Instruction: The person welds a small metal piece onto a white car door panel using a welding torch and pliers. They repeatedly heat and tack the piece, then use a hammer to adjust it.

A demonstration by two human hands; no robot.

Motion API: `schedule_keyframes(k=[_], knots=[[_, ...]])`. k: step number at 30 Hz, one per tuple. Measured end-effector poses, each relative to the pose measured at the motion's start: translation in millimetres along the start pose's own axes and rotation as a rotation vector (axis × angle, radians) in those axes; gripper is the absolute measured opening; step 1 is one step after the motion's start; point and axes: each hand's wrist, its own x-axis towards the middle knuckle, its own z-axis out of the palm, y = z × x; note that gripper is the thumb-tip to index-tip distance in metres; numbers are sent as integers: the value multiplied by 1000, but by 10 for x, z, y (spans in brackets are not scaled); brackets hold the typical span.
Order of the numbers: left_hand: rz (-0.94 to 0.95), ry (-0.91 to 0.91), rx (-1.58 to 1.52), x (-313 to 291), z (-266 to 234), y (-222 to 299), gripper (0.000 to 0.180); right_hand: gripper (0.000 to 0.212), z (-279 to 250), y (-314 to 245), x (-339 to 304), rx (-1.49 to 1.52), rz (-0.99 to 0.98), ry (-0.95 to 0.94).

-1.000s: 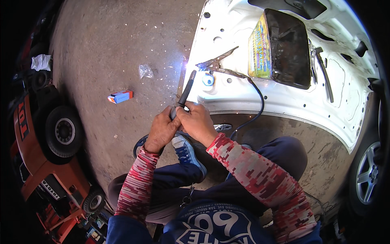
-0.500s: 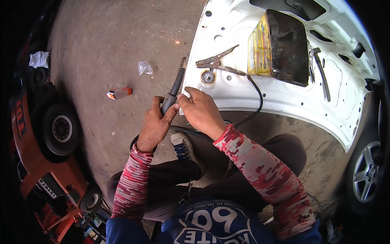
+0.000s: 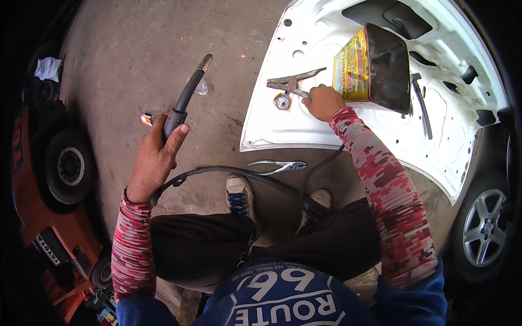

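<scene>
My left hand (image 3: 152, 160) is closed around the dark handle of a welding torch (image 3: 190, 89), whose curved neck and coppery nozzle point up and away over the floor. On the white car panel (image 3: 261, 133) lies a rusty ground clamp (image 3: 291, 83). My right hand (image 3: 325, 103) is closed over the clamp's handle end, and its fingers are partly hidden. Just left of that hand, a round metal fitting (image 3: 282, 101) sits in a scorched brown ring on the panel. A battered yellow and black metal can (image 3: 350, 68) stands right beside my right hand.
Silver pliers (image 3: 283, 167) lie on the floor before my shoes. The torch's black cable (image 3: 217, 169) runs past them. A small orange and white box (image 3: 149, 118) is behind my left hand. A black-handled tool (image 3: 424, 108) rests on the panel. Vehicles flank both sides.
My left hand has carried the torch left, away from the panel edge. My right hand has left the torch and moved right onto the clamp. The pliers now show; sparks have mostly faded.
</scene>
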Motion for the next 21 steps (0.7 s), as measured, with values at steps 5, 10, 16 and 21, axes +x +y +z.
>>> schedule_keyframes(k=[5, 10, 16, 21], knots=[[22, 10, 104, 83, -58, -94, 64, 49, -89, 9, -71, 130, -13, -47], [-36, -99, 72, 55, -32, -186, 69, 55, -211, 98, -403, 199, 65, 30], [62, -198, 145, 111, 14, -267, 79, 50, -65, 45, -614, 78, -11, 94], [92, -187, 171, 46, 46, -313, 85, 45, -9, 96, -656, 59, 29, 179]])
